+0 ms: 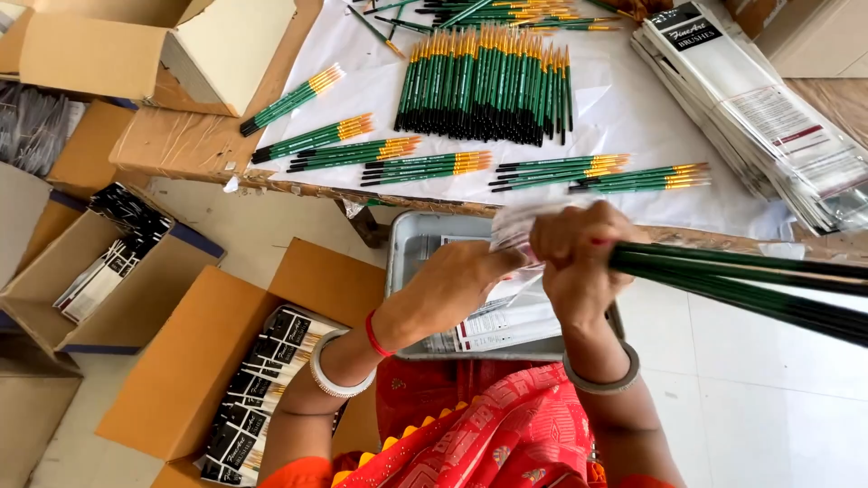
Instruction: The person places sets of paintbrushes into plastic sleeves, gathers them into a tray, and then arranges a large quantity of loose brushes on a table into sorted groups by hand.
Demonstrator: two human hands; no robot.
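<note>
My right hand [579,258] grips a bundle of green-handled paintbrushes [741,285] whose handles stick out to the right. My left hand [470,280] holds the end of a clear plastic sleeve [520,221] at the brush tips, right against my right hand. Both hands hover over a grey metal tray [411,244] on my lap that holds packed sleeves. Small sets of green brushes [425,165] lie in rows on the white paper [633,117] of the table ahead.
A large pile of green brushes [488,86] lies further back. A stack of empty clear sleeves [768,117] sits at the right. Cardboard boxes [190,361] with packed brush sets stand on the floor at left; another open box [90,54] sits top left.
</note>
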